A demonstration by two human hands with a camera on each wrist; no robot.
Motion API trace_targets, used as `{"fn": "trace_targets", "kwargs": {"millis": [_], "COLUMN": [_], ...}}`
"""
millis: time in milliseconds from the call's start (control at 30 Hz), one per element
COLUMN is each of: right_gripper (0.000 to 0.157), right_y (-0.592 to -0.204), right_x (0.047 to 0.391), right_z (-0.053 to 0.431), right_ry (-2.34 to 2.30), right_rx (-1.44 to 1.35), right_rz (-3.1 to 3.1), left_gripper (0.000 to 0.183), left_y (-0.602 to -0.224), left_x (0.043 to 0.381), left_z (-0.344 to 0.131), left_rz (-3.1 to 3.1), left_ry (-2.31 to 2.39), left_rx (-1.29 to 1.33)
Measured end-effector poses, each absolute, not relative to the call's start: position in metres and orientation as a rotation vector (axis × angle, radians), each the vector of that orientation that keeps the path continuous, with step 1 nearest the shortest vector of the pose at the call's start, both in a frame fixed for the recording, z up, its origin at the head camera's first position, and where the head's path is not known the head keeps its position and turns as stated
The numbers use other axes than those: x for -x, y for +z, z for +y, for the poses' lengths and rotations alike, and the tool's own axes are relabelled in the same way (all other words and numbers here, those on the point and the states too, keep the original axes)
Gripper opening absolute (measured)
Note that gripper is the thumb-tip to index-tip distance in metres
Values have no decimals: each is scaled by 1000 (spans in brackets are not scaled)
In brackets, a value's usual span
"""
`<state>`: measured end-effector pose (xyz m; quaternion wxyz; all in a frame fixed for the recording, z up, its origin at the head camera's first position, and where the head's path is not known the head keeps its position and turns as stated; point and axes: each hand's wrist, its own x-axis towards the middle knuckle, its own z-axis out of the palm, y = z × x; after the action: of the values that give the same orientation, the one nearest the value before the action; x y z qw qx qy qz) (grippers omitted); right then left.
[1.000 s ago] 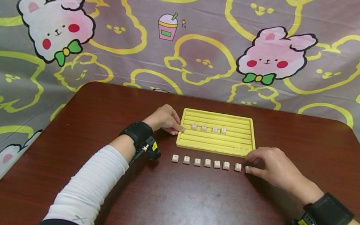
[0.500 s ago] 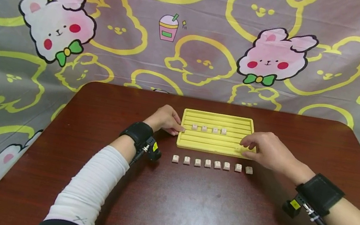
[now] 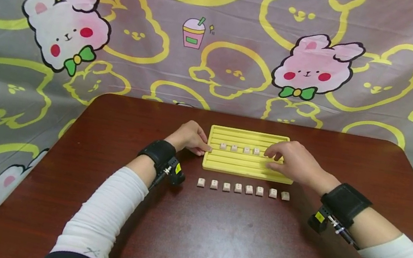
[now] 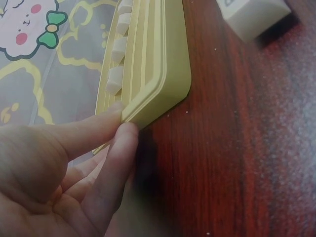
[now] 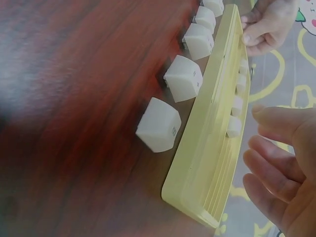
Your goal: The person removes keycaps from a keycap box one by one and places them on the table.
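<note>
A yellow ridged tray [image 3: 242,171] lies on the table, with several white keycaps [image 3: 234,148] standing in a row in one of its grooves. My left hand [image 3: 190,137] pinches the tray's left edge between thumb and finger, as the left wrist view shows up close. Over the tray's right part hovers my right hand [image 3: 295,161], its fingers loosely bent and nothing between them. Its fingertips are close to the rightmost keycap [image 3: 256,151] in the groove. In the right wrist view the fingers [image 5: 274,180] are apart and hold nothing.
In front of the tray, a second row of several white keycaps [image 3: 238,188] lies spaced out along the dark brown table [image 3: 187,236]. Behind the table hangs a grey cloth [image 3: 244,29] with cartoon prints.
My right hand has left the rightmost keycap of the front row and moved up and left over the tray. That keycap stays on the table. The left hand keeps its grip.
</note>
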<state>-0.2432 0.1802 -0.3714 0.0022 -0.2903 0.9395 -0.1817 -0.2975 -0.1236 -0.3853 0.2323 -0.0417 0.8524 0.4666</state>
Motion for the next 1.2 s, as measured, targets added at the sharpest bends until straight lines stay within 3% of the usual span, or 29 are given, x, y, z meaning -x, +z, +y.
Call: {"fn": "trace_targets", "kwargs": {"millis": [1200], "right_gripper": [25], "right_y": [-392], "right_x": [276], "right_z": [151], "right_ry": [-601], "right_rx": [864], "right_rz": [2948], "left_gripper": [31], "left_y": [-384], "left_x": [296], "left_z": [-125], "left_rz": [2343], "left_ry": [1280], "left_rx": [80]}}
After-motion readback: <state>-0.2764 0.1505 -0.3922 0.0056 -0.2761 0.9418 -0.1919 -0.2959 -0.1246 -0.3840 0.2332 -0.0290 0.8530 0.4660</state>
